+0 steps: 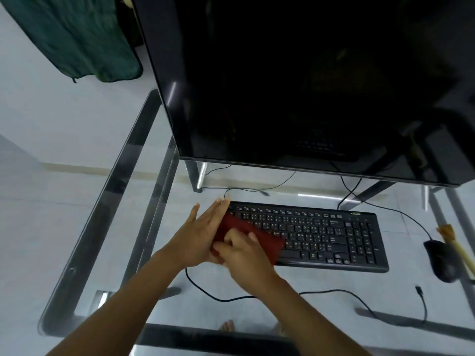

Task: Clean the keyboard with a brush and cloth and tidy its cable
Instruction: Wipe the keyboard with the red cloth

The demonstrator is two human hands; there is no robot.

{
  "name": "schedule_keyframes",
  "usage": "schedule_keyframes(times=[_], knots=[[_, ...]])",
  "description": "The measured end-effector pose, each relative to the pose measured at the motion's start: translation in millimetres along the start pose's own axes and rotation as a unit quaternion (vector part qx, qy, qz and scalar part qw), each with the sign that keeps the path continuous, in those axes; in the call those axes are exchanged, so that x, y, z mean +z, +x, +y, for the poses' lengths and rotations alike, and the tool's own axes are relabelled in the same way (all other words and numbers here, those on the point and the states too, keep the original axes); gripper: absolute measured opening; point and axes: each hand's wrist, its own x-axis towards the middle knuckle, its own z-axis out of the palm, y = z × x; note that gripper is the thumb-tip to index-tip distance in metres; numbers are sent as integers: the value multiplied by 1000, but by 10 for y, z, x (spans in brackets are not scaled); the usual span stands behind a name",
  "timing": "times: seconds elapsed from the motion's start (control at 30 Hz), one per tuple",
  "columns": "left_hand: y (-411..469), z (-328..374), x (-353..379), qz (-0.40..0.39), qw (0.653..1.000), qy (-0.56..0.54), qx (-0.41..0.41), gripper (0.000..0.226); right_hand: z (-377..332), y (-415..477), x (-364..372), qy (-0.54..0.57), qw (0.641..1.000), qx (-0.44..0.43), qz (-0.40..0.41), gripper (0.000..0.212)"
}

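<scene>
Glass desk w/ a metal frame (102,209), seen from above. The black full-size keyboard (321,235) lies on it straight ahead of the person, long axis running left–right. A dark red cloth (267,244) covers the kbd's left third.

The left hand (203,235) sits at that left end. Its fingers are straight & together, palm against the cloth, gripping nothing. The right hand (246,258) is on top of the cloth w/ fingers curled into it, bunching it; blur hides the exact pinch.

Both hands are at the left end, so the stretch left to wipe prob. lies to the right, along the long axis. The right hand is nearer to it & better placed to drag the cloth that way, while the left can steady the kbd.

A thin black cable (334,290) loops loose on the glass in front of the kbd, plug end at front right; not tidied yet. A wooden-handled brush w/ tan bristles (452,242) lies well apart at far right, beside a black mouse (440,260). A big black monitor (308,86), screen off, stands behind. Green fabric (77,39) hangs top left.
</scene>
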Motion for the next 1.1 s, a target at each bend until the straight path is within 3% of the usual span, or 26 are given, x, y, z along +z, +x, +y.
schedule_keyframes(times=[0.03,0.1,0.23,0.43,0.6,0.8,0.93,1.0,1.1], knots=[[-2,-6,-4,-6,1000,1,0,140,28,-13,-37,3,999,-37,-33,28],[3,-16,-10,-23,1000,-9,-10,140,227,-43,-217,16,998,-20,-64,31],[25,-20,-10,-29,999,-21,-19,141,600,-228,-387,-9,999,-7,-40,36],[26,-25,-20,-7,1000,4,10,145,145,-46,-120,9,997,-68,-35,35],[31,-21,-40,-28,999,-27,-7,143,598,-378,-355,-25,995,-80,-56,39],[28,-10,-41,-20,1000,-7,4,141,250,-180,-115,3,997,-75,-25,35],[26,4,-70,-35,999,-24,-18,141,542,-331,-333,-24,995,-89,-32,22],[22,21,-73,-35,999,-29,-22,140,776,-428,-449,-13,999,-31,22,28],[21,18,-59,-33,999,-33,-21,139,772,-350,-376,16,986,130,105,40]])
